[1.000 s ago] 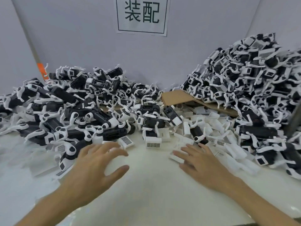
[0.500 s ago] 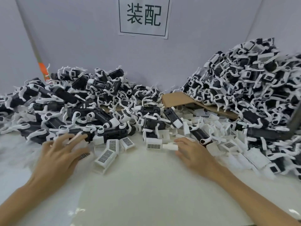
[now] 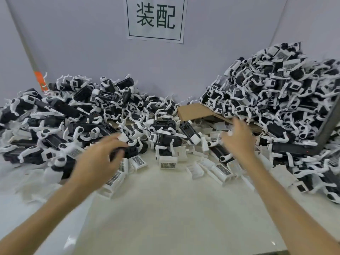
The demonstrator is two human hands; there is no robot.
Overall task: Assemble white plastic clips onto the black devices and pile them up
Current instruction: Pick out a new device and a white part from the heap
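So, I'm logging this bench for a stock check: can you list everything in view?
left pile: many devices, black with white parts, table's back left
right pile: many devices, black with white parts, taller, back right
loose clips: many, white, in front of the piles
cardboard: one, brown, between the piles
sign: one, white, black characters, back wall
marker: one, orange, left wall
table: one, cream, foreground
left hand: at a black device, blurred
right hand: above the loose clips, blurred

black devices (image 3: 161, 124) heaped, white clips (image 3: 167, 162) scattered in front
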